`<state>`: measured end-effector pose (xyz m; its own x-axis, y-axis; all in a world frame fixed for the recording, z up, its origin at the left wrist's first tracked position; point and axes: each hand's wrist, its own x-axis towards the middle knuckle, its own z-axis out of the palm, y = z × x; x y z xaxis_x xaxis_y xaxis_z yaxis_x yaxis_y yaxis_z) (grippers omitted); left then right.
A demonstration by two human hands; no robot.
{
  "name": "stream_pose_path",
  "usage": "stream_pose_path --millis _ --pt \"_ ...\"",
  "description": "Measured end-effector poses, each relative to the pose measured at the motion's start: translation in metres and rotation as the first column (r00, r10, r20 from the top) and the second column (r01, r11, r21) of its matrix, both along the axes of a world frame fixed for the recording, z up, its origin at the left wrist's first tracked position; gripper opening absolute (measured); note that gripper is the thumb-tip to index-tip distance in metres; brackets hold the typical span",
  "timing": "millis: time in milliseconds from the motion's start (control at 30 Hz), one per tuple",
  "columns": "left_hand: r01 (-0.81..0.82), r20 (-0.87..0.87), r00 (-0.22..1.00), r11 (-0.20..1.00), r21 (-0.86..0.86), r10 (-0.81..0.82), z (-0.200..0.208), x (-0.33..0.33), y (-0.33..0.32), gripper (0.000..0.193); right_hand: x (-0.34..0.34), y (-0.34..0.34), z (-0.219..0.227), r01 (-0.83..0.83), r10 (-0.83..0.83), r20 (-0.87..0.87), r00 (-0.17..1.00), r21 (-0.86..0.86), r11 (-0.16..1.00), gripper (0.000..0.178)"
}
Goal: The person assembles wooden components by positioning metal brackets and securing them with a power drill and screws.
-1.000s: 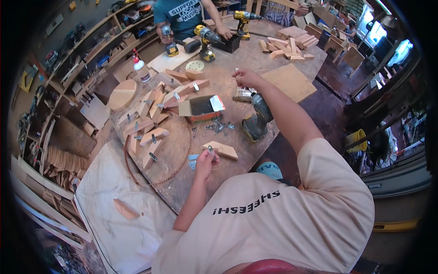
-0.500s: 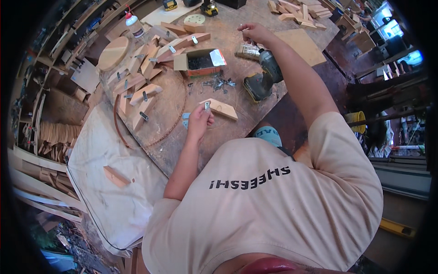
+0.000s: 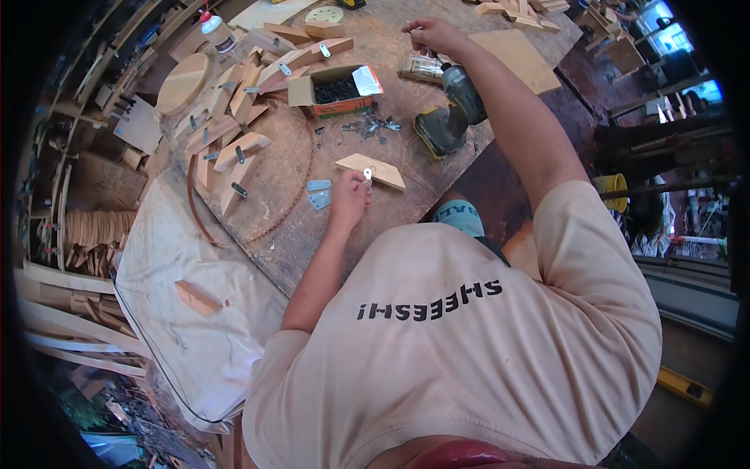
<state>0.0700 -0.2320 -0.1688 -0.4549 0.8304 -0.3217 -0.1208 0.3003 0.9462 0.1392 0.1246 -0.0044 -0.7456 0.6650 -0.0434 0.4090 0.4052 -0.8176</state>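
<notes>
My left hand (image 3: 351, 198) pinches a small metal plate (image 3: 368, 173) with a hole, held against a wooden block (image 3: 385, 175) with slanted ends that lies on the workbench. Beside that hand lie several flat plates (image 3: 319, 195). My right hand (image 3: 434, 37) is raised farther off, just above the nose of a cordless drill (image 3: 461, 92) that stands on its battery. Its fingers are closed together at the tips; whatever they hold is too small to make out. Between the hands sit an opened cardboard box (image 3: 341, 105) of dark screws and a loose heap of small hardware (image 3: 376, 123).
Several wooden blocks (image 3: 248, 148) with metal plates are piled at left, near a round wooden disc (image 3: 183, 84) and a glue bottle (image 3: 216, 33). A flat board (image 3: 519, 70) lies at right. A pale cloth (image 3: 203, 344) with one block (image 3: 197, 297) covers the near left.
My left hand has moved slightly right and set the metal plate lower over the wooden block, uncovering the flat plates. My right hand has shifted slightly upward and left, staying near the drill.
</notes>
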Motion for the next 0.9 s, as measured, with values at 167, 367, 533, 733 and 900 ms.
stream_pose_path --millis 167,367,533,733,900 --pt "0.019 -0.026 1.0 0.999 0.035 -0.018 -0.003 0.001 0.003 0.005 0.0 0.0 0.002 -0.009 0.009 0.021 1.0 -0.013 1.0 0.037" --pt "0.108 -0.047 0.993 0.994 0.025 -0.107 -0.001 -0.004 0.003 0.007 0.0 0.001 0.001 -0.011 0.011 0.012 1.0 -0.029 1.0 0.035" --pt "0.112 -0.011 0.994 0.994 0.002 -0.112 0.003 -0.003 0.004 0.006 0.001 -0.001 0.002 -0.007 0.008 0.012 1.0 -0.053 0.999 0.035" --pt "0.113 -0.04 0.993 0.992 -0.052 -0.115 0.011 -0.005 0.013 0.005 0.001 -0.001 0.0 -0.001 0.001 0.001 1.0 -0.028 1.0 0.035" --pt "0.136 -0.123 0.981 0.986 -0.097 -0.147 0.016 -0.007 0.014 0.022 0.0 -0.006 0.003 0.009 -0.009 0.003 1.0 -0.075 0.997 0.036"
